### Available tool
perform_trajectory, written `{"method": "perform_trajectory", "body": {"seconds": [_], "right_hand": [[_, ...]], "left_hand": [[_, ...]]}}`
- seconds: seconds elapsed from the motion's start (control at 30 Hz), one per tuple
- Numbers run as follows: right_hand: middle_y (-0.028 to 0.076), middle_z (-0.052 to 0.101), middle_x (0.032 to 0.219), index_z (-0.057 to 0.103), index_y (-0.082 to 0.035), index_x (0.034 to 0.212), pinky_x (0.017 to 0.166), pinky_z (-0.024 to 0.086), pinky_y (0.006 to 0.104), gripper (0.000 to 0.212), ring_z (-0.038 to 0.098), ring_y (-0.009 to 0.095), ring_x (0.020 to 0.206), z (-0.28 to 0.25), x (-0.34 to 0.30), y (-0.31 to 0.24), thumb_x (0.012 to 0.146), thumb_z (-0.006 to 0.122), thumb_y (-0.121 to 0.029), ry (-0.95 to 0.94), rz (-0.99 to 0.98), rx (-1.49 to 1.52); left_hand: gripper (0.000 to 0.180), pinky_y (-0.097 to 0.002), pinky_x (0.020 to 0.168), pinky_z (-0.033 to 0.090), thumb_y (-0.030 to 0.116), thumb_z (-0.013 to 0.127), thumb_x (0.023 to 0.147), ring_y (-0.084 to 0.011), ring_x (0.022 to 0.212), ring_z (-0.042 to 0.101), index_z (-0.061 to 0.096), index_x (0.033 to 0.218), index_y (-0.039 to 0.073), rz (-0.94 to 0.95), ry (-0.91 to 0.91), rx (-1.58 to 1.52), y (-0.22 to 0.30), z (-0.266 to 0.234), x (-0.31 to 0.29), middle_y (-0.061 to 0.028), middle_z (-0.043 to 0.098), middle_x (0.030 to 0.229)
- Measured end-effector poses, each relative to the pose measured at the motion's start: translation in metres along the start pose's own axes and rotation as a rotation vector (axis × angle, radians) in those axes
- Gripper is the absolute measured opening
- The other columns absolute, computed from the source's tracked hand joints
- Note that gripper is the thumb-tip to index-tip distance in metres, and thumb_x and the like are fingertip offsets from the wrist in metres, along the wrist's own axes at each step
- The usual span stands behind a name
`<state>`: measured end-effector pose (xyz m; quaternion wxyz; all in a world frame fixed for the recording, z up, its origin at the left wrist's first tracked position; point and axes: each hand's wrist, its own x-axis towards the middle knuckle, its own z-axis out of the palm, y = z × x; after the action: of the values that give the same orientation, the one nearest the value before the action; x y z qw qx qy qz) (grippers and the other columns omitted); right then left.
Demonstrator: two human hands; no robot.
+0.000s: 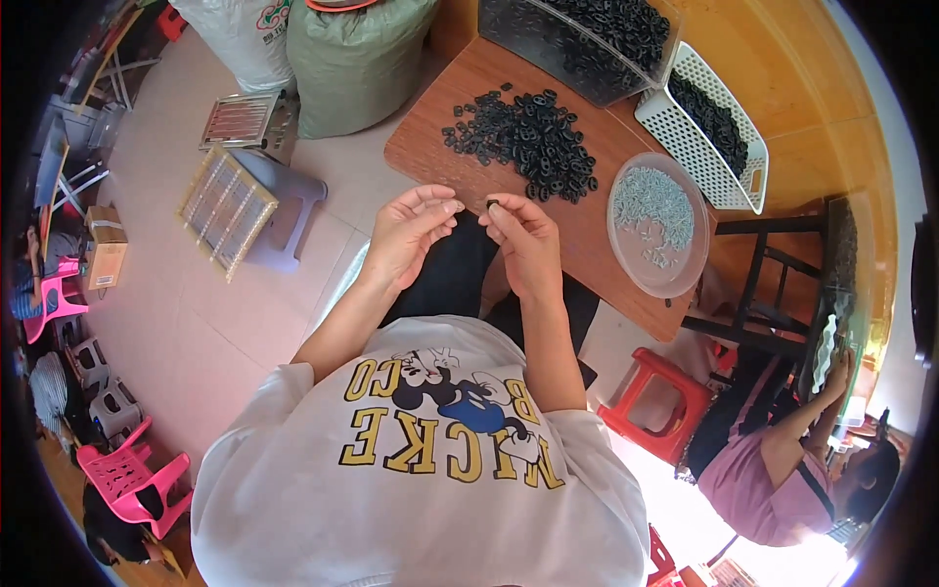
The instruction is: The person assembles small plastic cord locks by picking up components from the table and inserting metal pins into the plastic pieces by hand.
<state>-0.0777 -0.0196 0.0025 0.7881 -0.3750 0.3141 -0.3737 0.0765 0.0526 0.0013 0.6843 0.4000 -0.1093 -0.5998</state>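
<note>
Both hands are raised over my lap at the near edge of a brown table (592, 245). Thumb and forefinger of my left hand (415, 235) are pinched together; whatever is between them is too small to make out. My right hand (528, 245) pinches a small black plastic piece (491, 203), with a short gap between the two hands. Just beyond them lies a loose pile of black plastic pieces (548, 142), many with oval holes. To the right, a round translucent bowl (660, 284) holds small silvery pieces (653, 201) that look like screws or pins.
At the table's far side stand a clear bin (611, 95) and a white perforated basket (748, 193), both holding black pieces. Large sacks (357, 68) and a stool (289, 210) with a slatted frame (227, 210) are to the left. A red stool (660, 406) and a seated person (763, 489) are at right.
</note>
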Motion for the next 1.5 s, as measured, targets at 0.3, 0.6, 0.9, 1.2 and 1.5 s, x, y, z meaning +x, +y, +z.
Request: {"method": "perform_trajectory", "body": {"seconds": [0.3,0.6,0.9,1.2,1.5], "right_hand": [[0.003,0.064,0.088,0.064,0.002,0.105,0.075,0.045,0.0207,0.022,0.057,0.007,0.08,0.009,-0.01,-0.008,0.083,0.063,-0.001,0.055,-0.206,-0.376],[0.004,0.066,0.084,0.066,0.004,0.097,0.069,0.046,0.0194,0.016,0.058,0.007,0.072,0.01,-0.022,-0.013,0.08,0.066,0.002,0.093,-0.218,-0.416],[0.003,0.068,0.079,0.069,0.003,0.092,0.064,0.046,0.0193,0.015,0.057,0.005,0.069,0.005,-0.024,-0.012,0.079,0.069,-0.005,0.114,-0.192,-0.467],[0.004,0.069,0.078,0.069,0.002,0.089,0.063,0.046,0.0208,0.015,0.057,0.005,0.065,0.003,-0.025,-0.008,0.077,0.07,-0.006,0.129,-0.253,-0.537],[0.01,0.069,0.078,0.069,0.001,0.088,0.062,0.048,0.0243,0.014,0.061,0.012,0.063,0.014,-0.031,-0.013,0.075,0.07,-0.006,0.205,-0.265,-0.74]], "left_hand": [[0.022,-0.0212,0.067,0.05,0.0,0.066,0.081,-0.0114,0.075,0.062,0.059,0.103,0.0,0.008,-0.011,0.001,-0.001,0.01,-0.005,-0.009,0.067,0.089],[0.023,-0.0218,0.069,0.051,0.0,0.065,0.081,-0.0115,0.075,0.062,0.059,0.104,0.0,0.005,-0.006,0.038,-0.005,0.018,-0.009,-0.008,0.066,0.088],[0.023,-0.0221,0.069,0.051,0.0,0.065,0.082,-0.0118,0.075,0.063,0.058,0.104,0.0,0.026,-0.018,0.092,-0.007,0.019,-0.011,-0.0081,0.067,0.087],[0.022,-0.0218,0.069,0.05,0.0,0.065,0.081,-0.0117,0.076,0.063,0.059,0.103,-0.001,0.052,-0.018,0.139,-0.008,0.019,-0.013,-0.008,0.067,0.087],[0.024,-0.0219,0.071,0.05,-0.001,0.065,0.081,-0.0097,0.078,0.062,0.059,0.105,-0.002,0.178,-0.042,0.301,-0.01,0.021,-0.015,-0.0068,0.067,0.087]]}}
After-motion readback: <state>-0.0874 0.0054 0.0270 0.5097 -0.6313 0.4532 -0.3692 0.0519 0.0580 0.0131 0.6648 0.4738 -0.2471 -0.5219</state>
